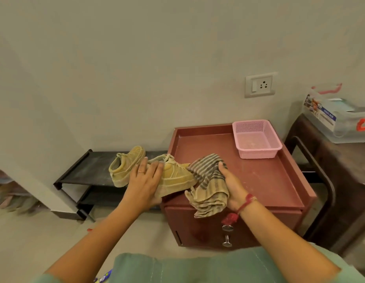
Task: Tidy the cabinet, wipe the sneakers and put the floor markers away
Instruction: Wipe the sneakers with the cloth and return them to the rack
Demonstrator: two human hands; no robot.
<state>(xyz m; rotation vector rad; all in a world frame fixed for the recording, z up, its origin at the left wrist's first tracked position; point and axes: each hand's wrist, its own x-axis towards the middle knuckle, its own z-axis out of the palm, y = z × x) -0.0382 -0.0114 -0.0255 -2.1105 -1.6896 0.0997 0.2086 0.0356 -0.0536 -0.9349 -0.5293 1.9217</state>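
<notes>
Tan sneakers (124,166), two, left hand (145,180) holding the nearer sneaker (175,176), right hand (232,186) clutching one striped cloth (208,180)

Cabinet (265,176) ctr-right. Basket (257,139) on cabinet top, far-right corner. Shoe rack (91,168) left of cabinet, lower. Sneaker 1 (124,164) on rack top, right end. Sneaker 2 (177,176) just right of it, over cabinet's near-left edge, under left hand (145,180). Cloth (208,184) touching sneaker 2 on its right, in right hand (232,186). Box (337,117) on surface (345,160), far right.
</notes>
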